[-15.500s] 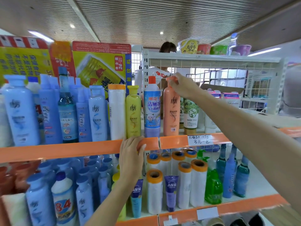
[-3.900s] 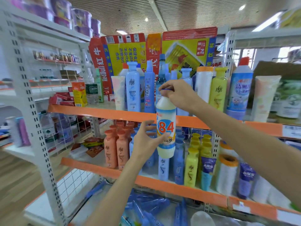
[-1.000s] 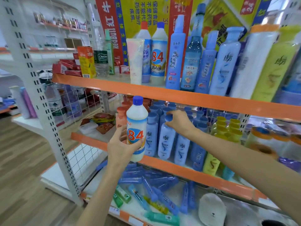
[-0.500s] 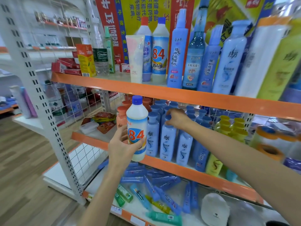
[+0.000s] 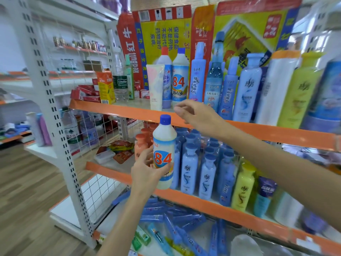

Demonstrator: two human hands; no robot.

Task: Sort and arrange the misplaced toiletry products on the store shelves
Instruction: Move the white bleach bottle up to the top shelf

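Head view looked up at orange-edged store shelves packed with bottles. Left hand (image 5: 147,172) was clamped around the lower body of a white bleach bottle (image 5: 164,154) with a blue cap and a red "84" on its label, holding it upright in the air in front of the middle shelf (image 5: 203,202), just beside the peach bottles (image 5: 141,145) and the rows of pale blue shampoo bottles (image 5: 190,169) standing there. Right hand (image 5: 199,115) was raised in front of the edge of the upper shelf (image 5: 118,109), above and to the right of the held bottle's cap; its fingers were loosely curled and apart, holding nothing.

On the upper shelf a second bleach bottle (image 5: 180,76) of the same kind stood upright, between a red-capped cleaner bottle (image 5: 165,74) and a tall blue spray bottle (image 5: 198,74), with a pale tube (image 5: 155,85) standing just in front of the cleaner. Farther right stood more blue bottles, a white tube with an orange cap (image 5: 276,85) and a yellow bottle (image 5: 300,91). Below the middle shelf, blue tubes (image 5: 173,218) lay scattered on the bottom shelf.
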